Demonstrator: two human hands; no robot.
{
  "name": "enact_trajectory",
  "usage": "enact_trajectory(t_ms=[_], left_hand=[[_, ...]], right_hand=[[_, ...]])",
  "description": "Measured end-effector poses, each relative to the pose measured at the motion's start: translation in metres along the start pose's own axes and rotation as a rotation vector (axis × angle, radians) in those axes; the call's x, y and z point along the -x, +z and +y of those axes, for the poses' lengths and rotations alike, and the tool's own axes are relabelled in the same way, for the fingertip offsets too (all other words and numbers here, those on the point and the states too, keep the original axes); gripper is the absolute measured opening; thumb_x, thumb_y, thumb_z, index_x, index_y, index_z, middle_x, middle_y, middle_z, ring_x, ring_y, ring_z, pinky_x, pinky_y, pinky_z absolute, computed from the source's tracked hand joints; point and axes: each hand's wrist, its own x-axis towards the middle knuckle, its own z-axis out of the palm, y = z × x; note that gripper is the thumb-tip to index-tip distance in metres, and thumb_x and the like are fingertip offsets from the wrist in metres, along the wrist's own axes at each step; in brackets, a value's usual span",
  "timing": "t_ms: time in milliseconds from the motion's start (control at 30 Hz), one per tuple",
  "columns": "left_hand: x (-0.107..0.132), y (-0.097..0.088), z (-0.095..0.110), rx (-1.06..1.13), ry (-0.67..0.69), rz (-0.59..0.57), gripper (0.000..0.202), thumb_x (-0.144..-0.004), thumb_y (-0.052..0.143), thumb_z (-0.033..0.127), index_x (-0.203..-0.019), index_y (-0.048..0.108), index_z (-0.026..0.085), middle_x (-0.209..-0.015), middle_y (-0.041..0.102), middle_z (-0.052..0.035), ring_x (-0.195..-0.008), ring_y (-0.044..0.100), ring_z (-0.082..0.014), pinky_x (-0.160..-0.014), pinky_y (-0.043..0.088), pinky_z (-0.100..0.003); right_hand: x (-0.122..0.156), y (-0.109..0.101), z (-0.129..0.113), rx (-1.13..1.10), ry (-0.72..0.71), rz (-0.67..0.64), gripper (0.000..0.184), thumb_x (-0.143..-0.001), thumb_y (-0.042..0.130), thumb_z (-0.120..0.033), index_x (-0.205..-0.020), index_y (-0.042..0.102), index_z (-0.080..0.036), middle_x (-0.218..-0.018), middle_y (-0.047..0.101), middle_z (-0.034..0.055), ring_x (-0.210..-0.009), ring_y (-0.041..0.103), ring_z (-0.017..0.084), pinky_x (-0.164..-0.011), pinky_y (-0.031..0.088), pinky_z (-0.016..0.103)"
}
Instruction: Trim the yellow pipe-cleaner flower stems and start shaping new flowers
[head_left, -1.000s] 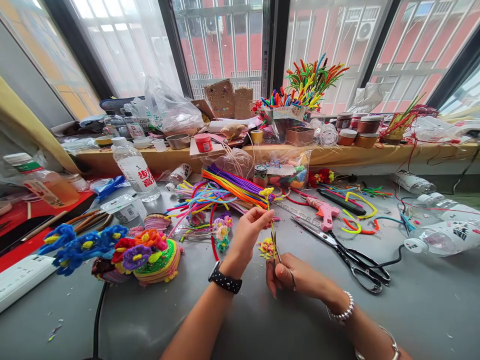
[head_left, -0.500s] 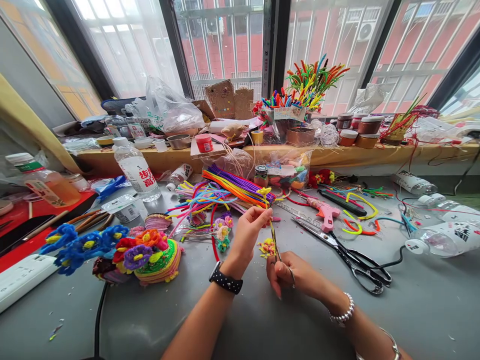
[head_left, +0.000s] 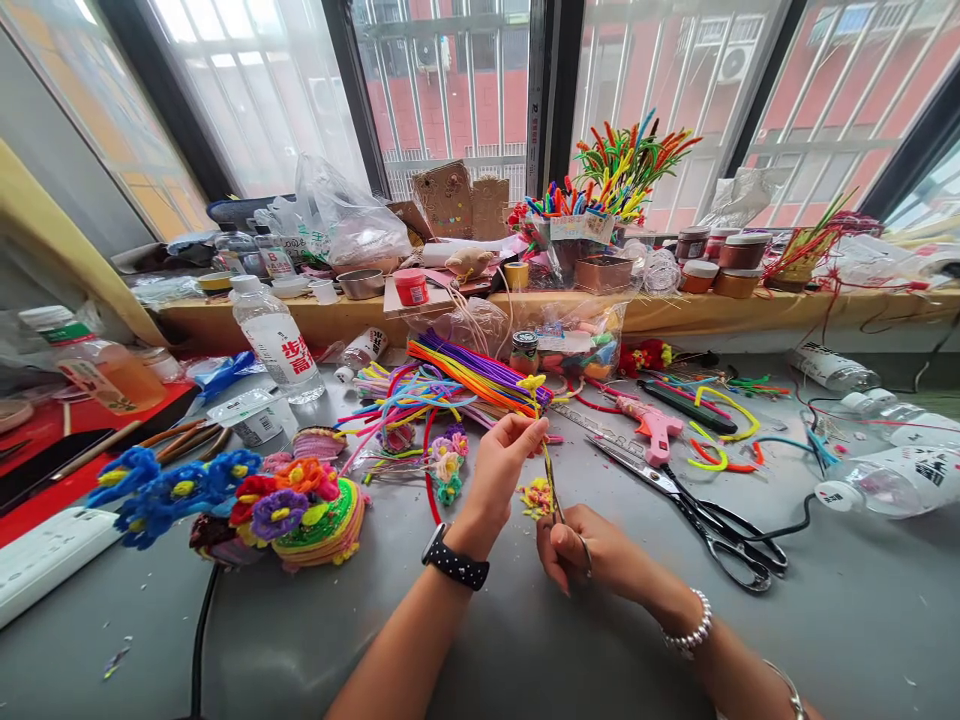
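My left hand [head_left: 501,466] pinches the stem of a small yellow pipe-cleaner flower [head_left: 533,384] and holds it upright over the grey table [head_left: 480,640]. Just below it, my right hand [head_left: 583,556] is closed round the handles of small scissors [head_left: 553,492], whose blades point up at the stem. A little heap of yellow and red clippings [head_left: 535,497] lies on the table beside the blades. A black watch is on my left wrist, a pearl bracelet on my right.
Large black-handled scissors [head_left: 697,510] and a pink glue gun [head_left: 652,425] lie to the right. A bundle of coloured pipe cleaners [head_left: 450,375] is behind my hands, finished flowers [head_left: 247,500] to the left. Water bottles [head_left: 274,335], a power strip [head_left: 45,550] and a cluttered sill [head_left: 675,305] surround them.
Hardly anything differs. My hands and the small scissors have kept their places, with only a slight shift of the view.
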Motion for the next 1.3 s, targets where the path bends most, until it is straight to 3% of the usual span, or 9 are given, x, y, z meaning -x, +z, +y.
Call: enact_trajectory(t_ms=[300,467,733,1000,1167,1300], left_hand=[[0.002,0.002,0.001,-0.009,0.002,-0.002,0.019,-0.066,0.057,0.032,-0.063,0.052,0.014,-0.058,0.045,0.0031,-0.054,0.036,-0.0057,-0.053,0.030,-0.019],[0.002,0.001,0.001,-0.004,0.012,0.002,0.018,-0.066,0.057,0.031,-0.063,0.052,0.014,-0.059,0.046,0.0029,-0.054,0.037,-0.0057,-0.052,0.030,-0.019],[0.002,0.002,0.001,0.009,0.011,0.027,0.018,-0.066,0.058,0.031,-0.062,0.052,0.014,-0.058,0.047,0.0033,-0.053,0.037,-0.0057,-0.053,0.030,-0.019],[0.000,-0.002,0.004,0.116,-0.043,0.013,0.015,-0.066,0.058,0.030,-0.066,0.058,0.015,-0.064,0.053,0.0009,-0.062,0.045,-0.0069,-0.060,0.034,-0.019],[-0.001,-0.005,0.007,0.211,-0.083,-0.049,0.012,-0.067,0.058,0.026,-0.069,0.059,0.014,-0.062,0.052,0.0018,-0.058,0.045,-0.0051,-0.060,0.035,-0.018],[0.001,-0.006,0.008,0.261,-0.165,-0.210,0.012,-0.069,0.056,0.026,-0.068,0.057,0.014,-0.067,0.054,0.0003,-0.061,0.048,-0.0061,-0.062,0.037,-0.018]], right_hand=[[0.003,0.000,-0.010,-0.002,-0.004,0.001,0.071,-0.069,0.013,-0.071,-0.045,0.047,-0.012,-0.041,0.034,-0.0024,-0.038,0.031,0.006,-0.039,0.025,0.021],[0.001,0.000,-0.006,-0.028,0.025,-0.007,0.068,-0.069,0.018,-0.070,-0.042,0.045,-0.013,-0.040,0.035,-0.0021,-0.036,0.030,0.006,-0.038,0.023,0.021],[-0.002,-0.003,0.007,-0.018,0.061,0.066,0.066,-0.072,0.024,-0.066,-0.035,0.043,-0.014,-0.032,0.033,-0.0021,-0.035,0.029,0.006,-0.039,0.023,0.022],[0.002,-0.007,-0.004,-0.031,0.094,0.121,0.068,-0.069,0.025,-0.068,-0.039,0.050,-0.013,-0.037,0.036,-0.0017,-0.038,0.032,0.007,-0.040,0.025,0.021],[0.003,-0.012,-0.003,-0.103,0.087,0.100,0.064,-0.073,0.029,-0.063,-0.047,0.055,-0.011,-0.045,0.039,-0.0013,-0.039,0.033,0.006,-0.040,0.026,0.021],[0.003,-0.012,-0.003,-0.202,0.087,0.152,0.062,-0.077,0.027,-0.059,-0.049,0.055,-0.010,-0.044,0.040,-0.0012,-0.038,0.032,0.005,-0.039,0.023,0.020]])
